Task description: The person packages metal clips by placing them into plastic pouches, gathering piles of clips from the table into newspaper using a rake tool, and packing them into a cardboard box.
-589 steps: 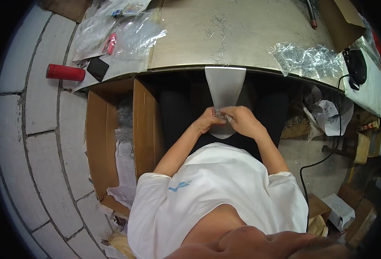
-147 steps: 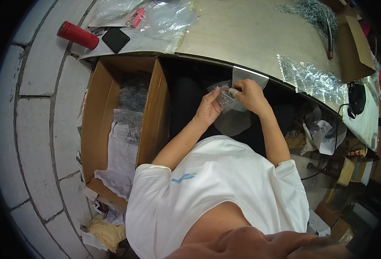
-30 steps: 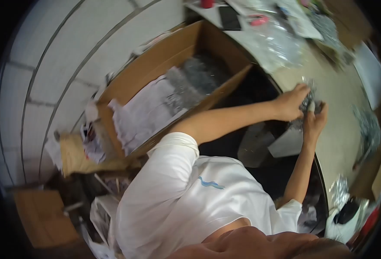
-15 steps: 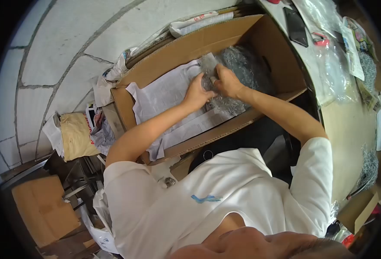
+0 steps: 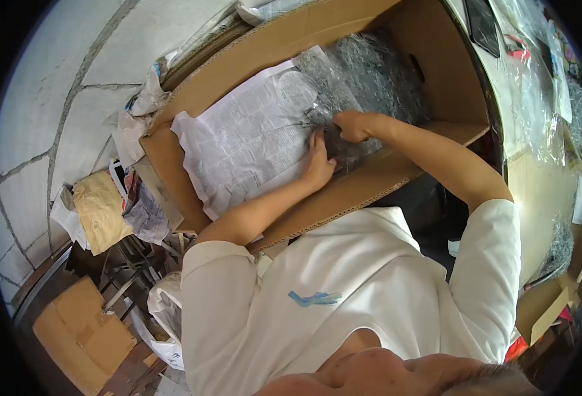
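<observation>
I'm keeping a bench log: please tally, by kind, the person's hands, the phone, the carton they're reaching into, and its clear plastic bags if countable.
Hands: 2 (left hand, right hand)
Phone: 1
Carton: 1
Total: 4
Clear plastic bags: too overlapped to count

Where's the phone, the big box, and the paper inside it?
Phone (image 5: 482, 28): head view, on its dark face.
Big box (image 5: 451, 69): head view, on its inner end wall.
Paper (image 5: 245, 135): head view, on its printed middle.

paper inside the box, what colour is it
The paper is whitish with grey print, clearest in the head view.
</observation>
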`<state>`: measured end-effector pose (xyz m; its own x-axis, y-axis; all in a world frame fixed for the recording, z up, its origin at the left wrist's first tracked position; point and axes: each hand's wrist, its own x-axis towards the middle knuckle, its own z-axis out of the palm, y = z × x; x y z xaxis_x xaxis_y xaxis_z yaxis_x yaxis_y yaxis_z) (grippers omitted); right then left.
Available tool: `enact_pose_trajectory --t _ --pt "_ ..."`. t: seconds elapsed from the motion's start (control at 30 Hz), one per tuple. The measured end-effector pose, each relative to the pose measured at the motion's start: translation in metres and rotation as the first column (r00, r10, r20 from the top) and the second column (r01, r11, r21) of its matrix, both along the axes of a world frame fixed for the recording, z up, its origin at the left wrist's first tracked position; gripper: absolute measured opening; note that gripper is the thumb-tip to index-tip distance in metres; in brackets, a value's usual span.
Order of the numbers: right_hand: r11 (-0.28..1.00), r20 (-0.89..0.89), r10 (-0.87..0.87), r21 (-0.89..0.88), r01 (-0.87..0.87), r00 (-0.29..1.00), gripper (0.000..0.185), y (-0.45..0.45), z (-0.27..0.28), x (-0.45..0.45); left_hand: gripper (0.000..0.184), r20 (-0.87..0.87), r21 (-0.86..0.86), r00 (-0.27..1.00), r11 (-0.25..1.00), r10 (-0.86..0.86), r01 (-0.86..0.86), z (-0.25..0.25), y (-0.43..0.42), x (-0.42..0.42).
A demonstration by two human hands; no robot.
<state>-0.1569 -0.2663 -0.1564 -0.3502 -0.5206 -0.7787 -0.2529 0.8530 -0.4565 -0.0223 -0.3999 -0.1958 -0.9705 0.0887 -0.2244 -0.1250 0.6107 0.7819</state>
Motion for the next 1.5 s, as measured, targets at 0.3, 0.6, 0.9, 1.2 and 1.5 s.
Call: enact_pose_trajectory --t 0.3,0.6,0.9,1.2,1.5 --pt "0.994 -0.389 0.004 -0.1 -0.047 0.921 0.021 0.032 0.121 -0.001 0.1 0.057 -0.012 0.998 1.0 0.026 -0.025 0.015 -0.016 -0.014" --pt "0.848 -0.397 -0.396 -0.504 0.164 0.828 0.018 0.122 0.194 0.063 0.106 0.139 -0.234 0.99 0.971 -0.006 0.038 0.034 -0.004 -0.017" --pt "0.613 -0.379 -0.767 -0.672 0.416 0.517 0.027 0.148 0.205 0.114 0.114 0.285 -0.36 0.956 0.916 -0.071 0.176 0.056 0.02 -0.022" --pt "0.689 -0.613 -0.724 -0.628 0.362 0.316 0.046 0.189 0.218 0.173 0.103 0.149 -0.342 0.944 0.881 -0.294 0.328 0.035 0.001 -0.015" --pt "0.554 -0.674 -0.734 -0.666 0.5 -0.084 0.024 0.269 0.227 0.298 0.059 -0.354 -0.066 0.823 0.89 -0.443 0.451 0.125 0.034 -0.069"
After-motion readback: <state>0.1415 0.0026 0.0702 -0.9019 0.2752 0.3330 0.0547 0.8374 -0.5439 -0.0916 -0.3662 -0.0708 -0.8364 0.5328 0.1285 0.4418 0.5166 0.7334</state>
